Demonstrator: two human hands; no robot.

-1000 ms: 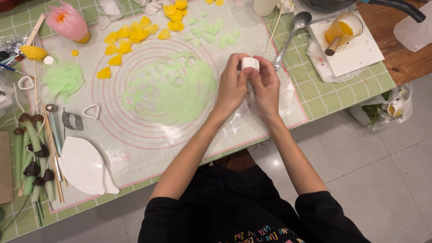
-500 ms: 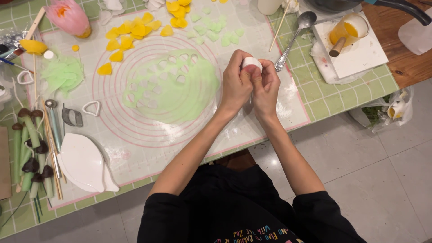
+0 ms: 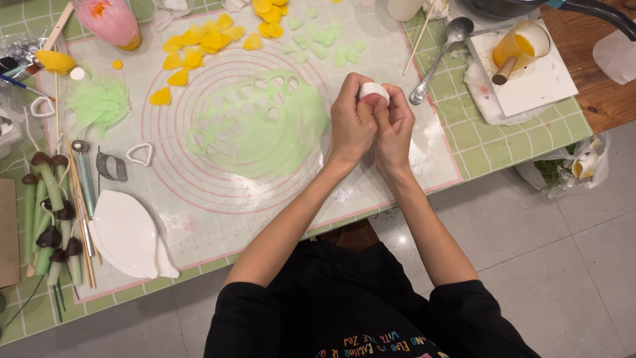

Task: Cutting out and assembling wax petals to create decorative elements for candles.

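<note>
Head view: at centre frame, above the desk (image 3: pixel 464 142), the left hand (image 3: pixel 351 126) and right hand (image 3: pixel 395 129) close together on a small white cutter (image 3: pixel 372 89), fingers (image 3: pixel 364 106) wrapped narrowly around it. Even, gentle pressure would likely serve best. The cutter sits at the fingertips, right of the rolled green paste sheet (image 3: pixel 265 126).
</note>
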